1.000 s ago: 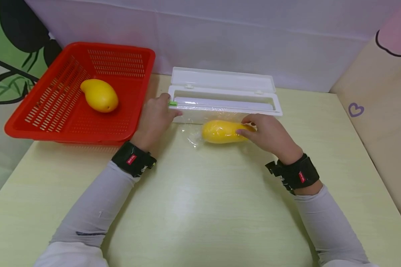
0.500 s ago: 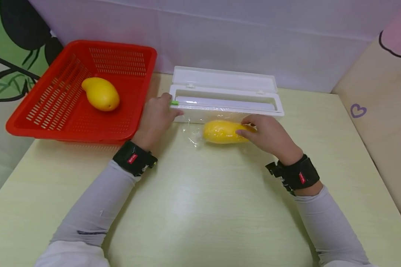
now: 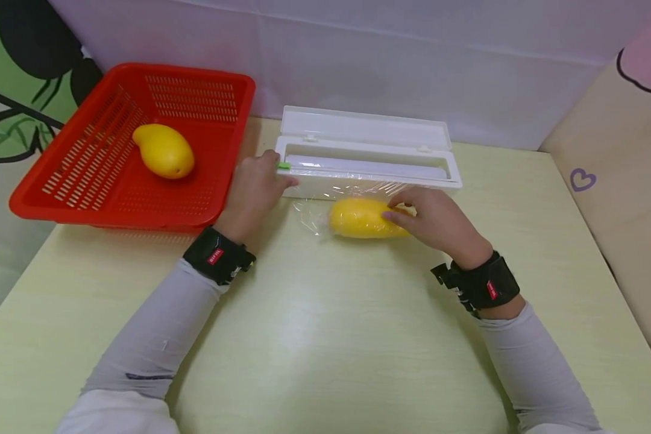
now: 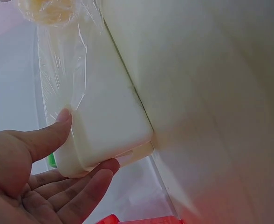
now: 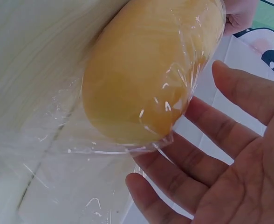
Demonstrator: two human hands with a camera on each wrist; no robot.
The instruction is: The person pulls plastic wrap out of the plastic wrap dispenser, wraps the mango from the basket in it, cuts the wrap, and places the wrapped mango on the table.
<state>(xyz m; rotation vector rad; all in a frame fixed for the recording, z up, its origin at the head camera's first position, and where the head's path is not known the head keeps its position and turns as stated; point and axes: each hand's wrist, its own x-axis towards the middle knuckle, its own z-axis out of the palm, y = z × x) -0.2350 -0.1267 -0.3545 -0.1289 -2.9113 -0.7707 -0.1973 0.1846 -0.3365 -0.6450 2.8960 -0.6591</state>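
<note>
A yellow mango (image 3: 357,218) lies on its side on the table, wrapped in clear cling film. The film (image 3: 311,217) bunches past its left end and runs back to a white cling film dispenser (image 3: 369,169) with its lid raised. My left hand (image 3: 254,190) grips the dispenser's left end beside a green slider (image 3: 284,165); in the left wrist view its thumb (image 4: 51,137) lies on the front and its fingers round the end. My right hand (image 3: 436,220) holds the mango's right end between thumb and fingers. In the right wrist view, film covers the mango (image 5: 146,74).
To the left stands a red slotted basket (image 3: 114,220) with a second, unwrapped mango (image 3: 165,152) in it. A pale cloth wall (image 3: 358,66) rises behind the dispenser, and a panel (image 3: 618,229) bounds the table's right side.
The wrapped mango has rolled slightly towards me under my right fingers. More film is stretched between it and the dispenser. My left hand stays on the dispenser's end.
</note>
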